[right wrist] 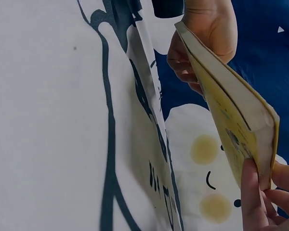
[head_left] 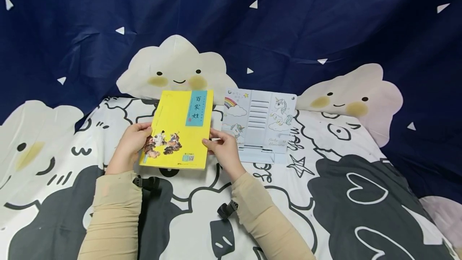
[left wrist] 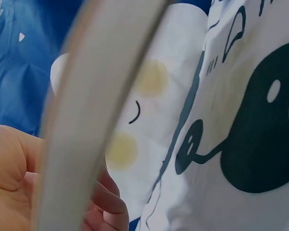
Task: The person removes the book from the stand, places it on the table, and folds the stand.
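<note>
- Yellow book (head_left: 177,129): we see it held above the patterned cloth (head_left: 339,179), front cover facing the head camera, left of the pale unicorn-printed stand (head_left: 258,125).
- Left hand (head_left: 130,144): pinches the book's left edge, thumb on the cover.
- Right hand (head_left: 226,147): pinches the right edge, thumb likewise in front.
- Handling: we judge the book light, its paper cover bendable and perhaps slippery; opposite edges, as gripped here, offer the best hold.
- Surroundings: in the head view, the right hand hides part of the stand's lower left; a blue backdrop (head_left: 288,27) hangs behind.
</note>
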`<state>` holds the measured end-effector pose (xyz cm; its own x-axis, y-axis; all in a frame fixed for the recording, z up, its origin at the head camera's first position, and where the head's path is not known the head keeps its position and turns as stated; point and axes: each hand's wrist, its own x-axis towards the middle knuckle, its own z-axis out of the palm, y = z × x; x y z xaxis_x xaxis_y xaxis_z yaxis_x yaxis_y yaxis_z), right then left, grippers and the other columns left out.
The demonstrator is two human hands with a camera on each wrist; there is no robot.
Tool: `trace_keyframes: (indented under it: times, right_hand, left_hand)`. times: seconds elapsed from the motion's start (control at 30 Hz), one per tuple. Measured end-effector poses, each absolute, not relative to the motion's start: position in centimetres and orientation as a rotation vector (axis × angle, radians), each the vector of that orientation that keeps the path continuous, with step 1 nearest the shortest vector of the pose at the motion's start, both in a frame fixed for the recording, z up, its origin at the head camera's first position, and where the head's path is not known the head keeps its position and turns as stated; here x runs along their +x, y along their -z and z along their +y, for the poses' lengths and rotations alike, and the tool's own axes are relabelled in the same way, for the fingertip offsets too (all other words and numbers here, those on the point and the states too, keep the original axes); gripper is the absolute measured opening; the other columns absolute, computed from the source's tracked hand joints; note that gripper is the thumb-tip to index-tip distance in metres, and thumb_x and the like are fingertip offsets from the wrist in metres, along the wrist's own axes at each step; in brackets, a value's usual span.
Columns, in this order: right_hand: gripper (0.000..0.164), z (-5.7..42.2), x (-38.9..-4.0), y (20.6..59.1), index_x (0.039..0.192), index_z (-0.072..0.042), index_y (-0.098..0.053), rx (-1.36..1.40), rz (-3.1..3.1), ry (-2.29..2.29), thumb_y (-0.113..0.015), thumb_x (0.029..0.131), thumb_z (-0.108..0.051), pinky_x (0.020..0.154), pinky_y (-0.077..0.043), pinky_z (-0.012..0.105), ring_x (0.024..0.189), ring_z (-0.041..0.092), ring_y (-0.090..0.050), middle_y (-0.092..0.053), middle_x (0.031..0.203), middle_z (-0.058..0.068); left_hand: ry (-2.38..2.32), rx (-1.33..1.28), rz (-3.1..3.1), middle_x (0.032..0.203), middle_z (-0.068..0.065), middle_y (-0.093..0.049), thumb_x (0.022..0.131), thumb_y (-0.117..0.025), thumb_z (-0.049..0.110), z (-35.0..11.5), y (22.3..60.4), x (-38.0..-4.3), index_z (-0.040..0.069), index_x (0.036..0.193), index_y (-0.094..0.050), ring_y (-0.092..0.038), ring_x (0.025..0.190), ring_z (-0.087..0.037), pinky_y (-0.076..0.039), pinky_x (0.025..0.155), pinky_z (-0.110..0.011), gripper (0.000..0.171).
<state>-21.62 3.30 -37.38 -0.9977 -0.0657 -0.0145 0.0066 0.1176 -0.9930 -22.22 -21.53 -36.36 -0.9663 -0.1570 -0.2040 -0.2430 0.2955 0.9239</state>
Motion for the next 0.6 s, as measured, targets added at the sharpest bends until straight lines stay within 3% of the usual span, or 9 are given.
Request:
trace_keyframes:
  times: [0.27, 0.6]
  right_hand:
    - [0.043, 3.4, -21.8, 38.1, 0.131, -0.003, -0.064, -0.055, 2.299, 2.046, -0.072, 0.089, -0.005, 0.065, -0.057, 0.021, 0.078, 0.012, -0.059, -0.062, 0.113, 0.013]
    - [0.043, 3.2, -21.9, 38.7, 0.132, -0.002, -0.063, -0.05, 2.31, 2.009, -0.071, 0.089, -0.004, 0.076, -0.061, 0.038, 0.079, 0.012, -0.058, -0.062, 0.112, 0.013]
  left_hand:
    - [-1.728, -0.433, 2.474, 0.13, -0.018, -0.055, 0.107, -0.036, 0.021, -21.3, 37.0, -22.5, -0.002, 0.148, -0.041, -0.054, 0.085, -0.006, -0.047, 0.072, -0.017, 0.047]
    - [-1.703, -0.423, 2.482, 0.134, -0.023, -0.053, 0.107, -0.037, 0.017, -21.4, 37.6, -22.6, -0.007, 0.146, -0.042, -0.054, 0.089, -0.007, -0.045, 0.074, -0.017, 0.046]
